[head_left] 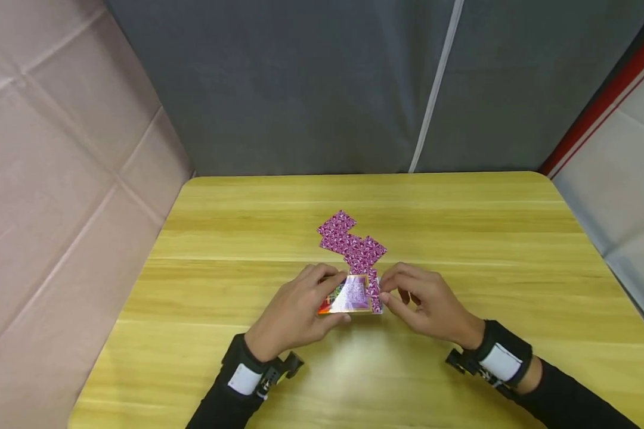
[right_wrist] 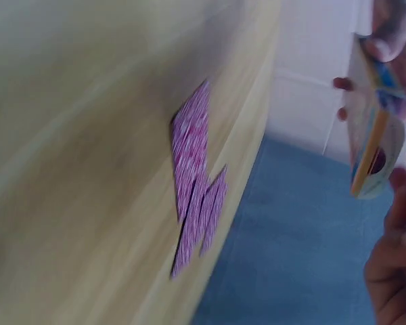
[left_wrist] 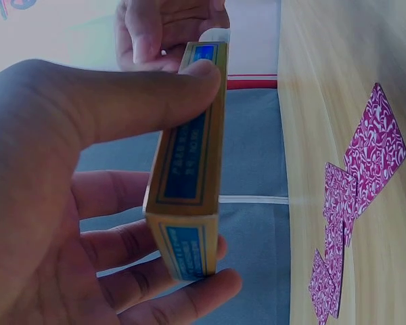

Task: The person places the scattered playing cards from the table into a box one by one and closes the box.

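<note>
A flat gold and blue playing-card box (left_wrist: 189, 149) is held in my left hand (head_left: 297, 304). The left thumb presses one narrow side, and the other fingers support it from the far side. In the head view the top face of the box (head_left: 349, 295) is shiny, with a purple patterned strip at its right end. A rounded pale flap (right_wrist: 390, 152) sticks out from that end in the right wrist view. My right hand (head_left: 426, 298) has curled fingers, thumb and forefinger pinching at the flap end. Several purple-and-white patterned cards (head_left: 364, 251) lie beyond the box, partly overlapping.
The cards lie face down on a wooden table (head_left: 220, 238). A grey curtain (head_left: 300, 89) hangs behind its far edge. Pale panels (head_left: 59, 179) stand at the left and right. Both wrists wear black straps with cameras (head_left: 507, 357).
</note>
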A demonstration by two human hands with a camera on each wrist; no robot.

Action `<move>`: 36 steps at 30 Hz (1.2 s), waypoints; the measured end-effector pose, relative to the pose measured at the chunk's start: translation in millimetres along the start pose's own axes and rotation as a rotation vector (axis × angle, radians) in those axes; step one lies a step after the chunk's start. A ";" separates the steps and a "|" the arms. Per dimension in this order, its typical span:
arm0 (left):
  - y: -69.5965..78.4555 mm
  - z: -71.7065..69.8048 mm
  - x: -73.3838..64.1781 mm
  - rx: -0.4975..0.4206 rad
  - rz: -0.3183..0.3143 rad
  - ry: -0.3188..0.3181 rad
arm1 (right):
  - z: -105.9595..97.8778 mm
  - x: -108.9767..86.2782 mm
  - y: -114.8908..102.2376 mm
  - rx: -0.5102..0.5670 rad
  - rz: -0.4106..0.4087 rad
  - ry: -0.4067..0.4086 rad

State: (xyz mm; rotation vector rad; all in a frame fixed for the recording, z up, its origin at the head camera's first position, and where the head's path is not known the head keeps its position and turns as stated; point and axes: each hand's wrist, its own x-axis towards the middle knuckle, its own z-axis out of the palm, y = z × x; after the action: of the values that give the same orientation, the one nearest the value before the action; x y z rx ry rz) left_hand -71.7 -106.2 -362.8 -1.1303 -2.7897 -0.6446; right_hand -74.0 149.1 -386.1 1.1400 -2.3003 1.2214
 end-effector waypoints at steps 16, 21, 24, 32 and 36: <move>-1.3 -2.0 -1.7 0.003 -0.012 -0.009 | 2.6 2.7 -1.2 -0.141 -0.082 -0.049; -3.3 -4.0 -3.3 0.006 -0.026 0.000 | -3.9 6.2 8.5 -0.213 0.081 0.030; -5.1 -5.6 -3.7 0.012 -0.031 0.022 | -4.8 7.6 18.9 -0.292 0.238 -0.057; -6.8 -5.8 -6.2 0.007 -0.033 0.028 | 15.8 -4.6 44.9 -0.373 0.425 -0.467; -6.5 -6.1 -7.2 -0.010 -0.044 0.017 | 24.0 -10.3 45.2 -0.436 0.286 -0.493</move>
State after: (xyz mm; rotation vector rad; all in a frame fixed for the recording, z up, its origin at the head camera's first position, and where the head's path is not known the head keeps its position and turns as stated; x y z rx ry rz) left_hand -71.5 -117.5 -361.1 -1.0631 -2.8076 -0.6696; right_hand -99.4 149.8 -431.8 1.0557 -2.9800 0.4878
